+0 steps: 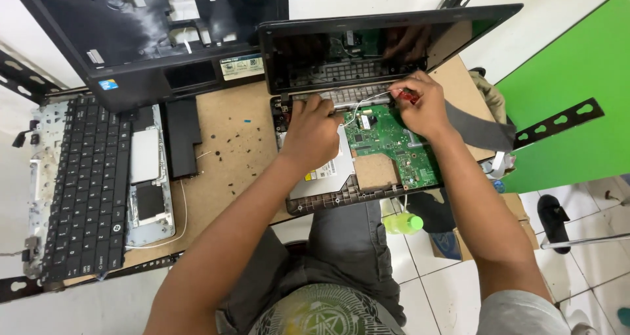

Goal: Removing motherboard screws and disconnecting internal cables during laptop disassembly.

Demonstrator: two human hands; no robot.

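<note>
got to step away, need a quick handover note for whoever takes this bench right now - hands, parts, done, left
Left hand: flat on the open laptop base, over the silver optical drive, holding nothing.
Right hand: gripping a red-handled screwdriver at the hinge edge, beside the green motherboard.
Done: top cover and keyboard are off. Keyboard lies on the left of the table; black cover panel leans behind it.
Left: motherboard, drive and screen still sit in the laptop.
</note>
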